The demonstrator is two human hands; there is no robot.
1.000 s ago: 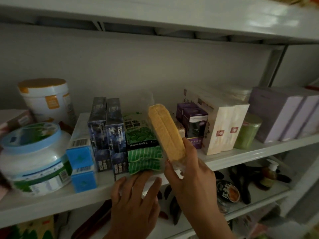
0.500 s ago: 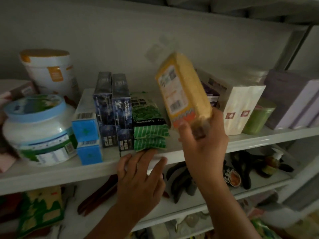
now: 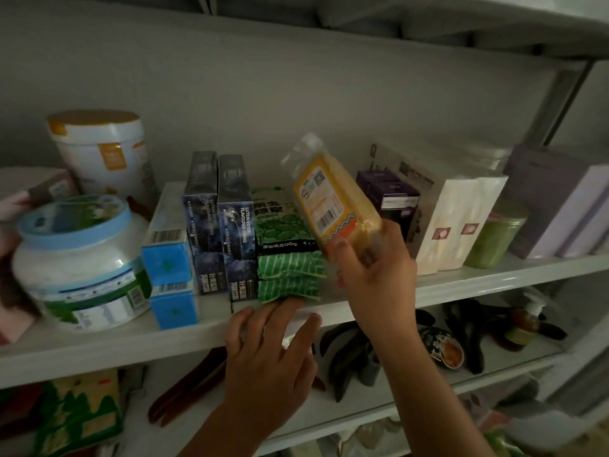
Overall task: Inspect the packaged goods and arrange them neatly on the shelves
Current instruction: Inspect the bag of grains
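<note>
My right hand grips the lower end of the yellow pack, fingers curled round it. The pack is off the shelf and tilted, with its top leaning up and left and its label and barcode facing me. It's in front of the gap between the green packs and the purple boxes.

My left hand is open at the shelf's front edge, fingers straight, tips touching the bottom of the green packs.

Left of the green packs stand two dark blue boxes, upright and side by side. Next come two stacked light blue boxes, then a blue-lid tub with an orange-lid tub behind it. Right of the purple boxes are white cartons, a green jar and lilac boxes. The lower shelf items are dim and I can't make them out.
</note>
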